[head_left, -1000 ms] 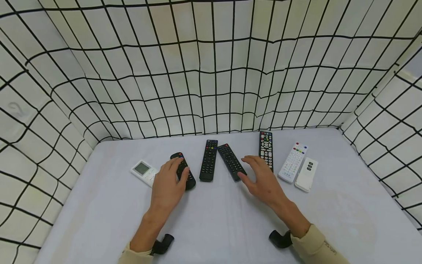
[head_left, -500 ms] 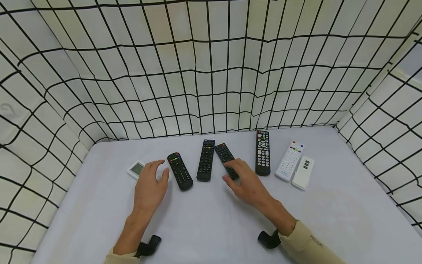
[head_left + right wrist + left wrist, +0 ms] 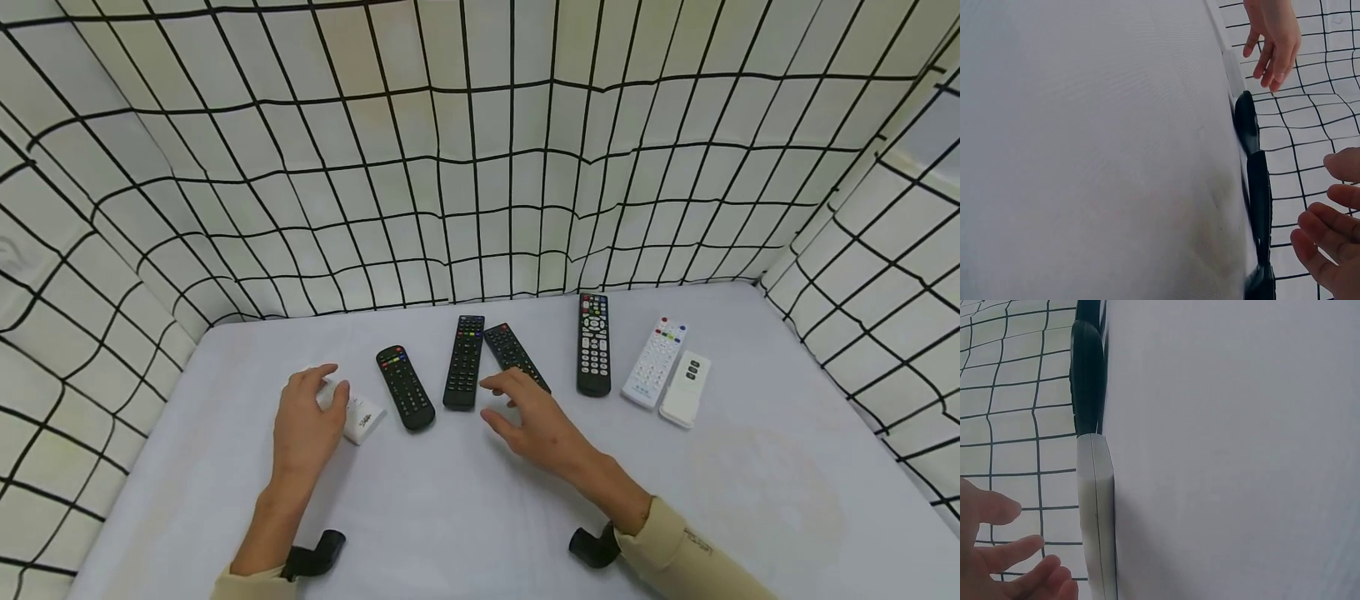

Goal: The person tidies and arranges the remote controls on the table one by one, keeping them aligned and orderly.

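- The pale table looks matte.
- Left hand and right hand hover, thumbs apart from fingers.
- A slim, button-studded black remote slants near the far edge, beneath the right hand.
- A smooth white remote lies toward the left edge, beneath the left.

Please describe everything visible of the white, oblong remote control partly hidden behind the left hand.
The white, oblong, plastic-looking remote control has squared corners at its near end, where small dark lettering shows; the left wrist view reveals a seam along its side. It lies flat, face up, on the white table, its near end angled right, left of a black, round-ended remote. The bare left hand covers its far part in the head view; no contact is plain.
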A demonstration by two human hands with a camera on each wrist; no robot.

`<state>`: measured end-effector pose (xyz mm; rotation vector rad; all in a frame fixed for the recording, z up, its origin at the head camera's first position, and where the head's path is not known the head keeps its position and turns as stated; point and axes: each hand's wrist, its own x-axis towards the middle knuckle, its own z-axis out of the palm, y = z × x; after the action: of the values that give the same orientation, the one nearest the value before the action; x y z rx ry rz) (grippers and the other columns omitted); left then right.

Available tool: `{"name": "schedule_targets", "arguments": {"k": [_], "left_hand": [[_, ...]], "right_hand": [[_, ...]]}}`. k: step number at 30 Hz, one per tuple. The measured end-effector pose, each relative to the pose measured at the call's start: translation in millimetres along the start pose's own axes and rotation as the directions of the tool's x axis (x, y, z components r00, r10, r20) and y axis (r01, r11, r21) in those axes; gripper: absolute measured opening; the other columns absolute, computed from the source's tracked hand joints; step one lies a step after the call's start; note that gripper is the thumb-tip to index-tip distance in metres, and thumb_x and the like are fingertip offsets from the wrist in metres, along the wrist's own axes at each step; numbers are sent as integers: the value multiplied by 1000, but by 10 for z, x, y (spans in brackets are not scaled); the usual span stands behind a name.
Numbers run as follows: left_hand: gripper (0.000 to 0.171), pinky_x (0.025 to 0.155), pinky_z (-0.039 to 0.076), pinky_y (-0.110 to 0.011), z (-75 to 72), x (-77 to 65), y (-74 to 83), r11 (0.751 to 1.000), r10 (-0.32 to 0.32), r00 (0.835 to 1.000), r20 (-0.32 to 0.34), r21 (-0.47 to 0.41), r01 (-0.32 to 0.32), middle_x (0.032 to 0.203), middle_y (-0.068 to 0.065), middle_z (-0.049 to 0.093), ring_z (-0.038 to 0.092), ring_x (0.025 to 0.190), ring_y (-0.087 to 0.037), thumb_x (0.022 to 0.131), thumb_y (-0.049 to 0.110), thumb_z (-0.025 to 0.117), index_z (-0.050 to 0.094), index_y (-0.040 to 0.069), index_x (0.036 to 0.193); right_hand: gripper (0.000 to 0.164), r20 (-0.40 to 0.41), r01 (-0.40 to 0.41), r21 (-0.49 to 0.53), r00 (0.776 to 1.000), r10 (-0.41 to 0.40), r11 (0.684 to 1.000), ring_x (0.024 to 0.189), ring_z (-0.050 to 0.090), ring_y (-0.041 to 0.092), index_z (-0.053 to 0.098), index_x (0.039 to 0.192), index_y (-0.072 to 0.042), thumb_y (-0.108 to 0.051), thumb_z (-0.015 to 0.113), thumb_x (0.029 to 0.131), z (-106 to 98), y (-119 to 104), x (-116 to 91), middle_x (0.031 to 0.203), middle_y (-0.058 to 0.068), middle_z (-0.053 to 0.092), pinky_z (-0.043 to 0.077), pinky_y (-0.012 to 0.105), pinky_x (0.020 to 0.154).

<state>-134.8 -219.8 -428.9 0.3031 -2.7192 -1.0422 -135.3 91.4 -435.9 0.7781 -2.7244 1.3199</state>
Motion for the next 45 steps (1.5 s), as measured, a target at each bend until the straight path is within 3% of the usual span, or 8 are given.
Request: {"name": "schedule_targets", "arguments": {"k": [8, 21, 29, 38, 45], "left_hand": [[46, 109, 39, -64, -41, 51, -96, 999, -20, 1000, -21, -25, 19, 143, -31, 50, 47, 135, -47, 105, 17, 55, 54, -3, 146], [46, 108, 37, -60, -111, 155, -252, 994, -69, 997, -29, -84, 66, 148, -33, 46, 47, 135, -48, 102, 14, 60, 55, -3, 145], [50, 99, 39, -58, -91, 178, -327, 994, -91, 995, -41, -65, 88, 148, -36, 43, 46, 132, -48, 101, 13, 62, 53, -5, 146], [53, 96, 38, -51, -162, 164, -397, 987, -142, 990, -26, -80, 140, 151, -35, 39, 43, 136, -47, 101, 15, 62, 50, -5, 149], [55, 104, 37, -56, -174, 179, -437, 983, -151, 988, -30, -109, 147, 153, -36, 37, 40, 139, -47, 99, 10, 64, 48, -7, 149]], "right_hand": [[40, 23, 36, 41, 999, -37, 999, 116, 66, 26, 61, 137, -5, -14, 70, 100, 79, -62, 50, 129, 12, 65, 59, 41, 95], [39, 89, 1, 159, 996, -15, 987, 117, 64, 24, 60, 137, -2, -15, 68, 101, 223, -171, 127, 128, 14, 65, 58, 36, 98], [40, 129, -44, 185, 991, 20, 982, 119, 65, 22, 57, 139, -4, -16, 67, 102, 324, -245, 124, 135, 12, 62, 57, 31, 100], [37, 152, -46, 205, 988, 15, 978, 117, 67, 23, 58, 137, -4, -14, 67, 102, 449, -304, 123, 128, 11, 62, 57, 23, 96], [38, 156, -23, 207, 988, -10, 978, 117, 67, 23, 58, 137, -3, -12, 67, 102, 501, -349, 127, 127, 12, 62, 57, 21, 96]]}}
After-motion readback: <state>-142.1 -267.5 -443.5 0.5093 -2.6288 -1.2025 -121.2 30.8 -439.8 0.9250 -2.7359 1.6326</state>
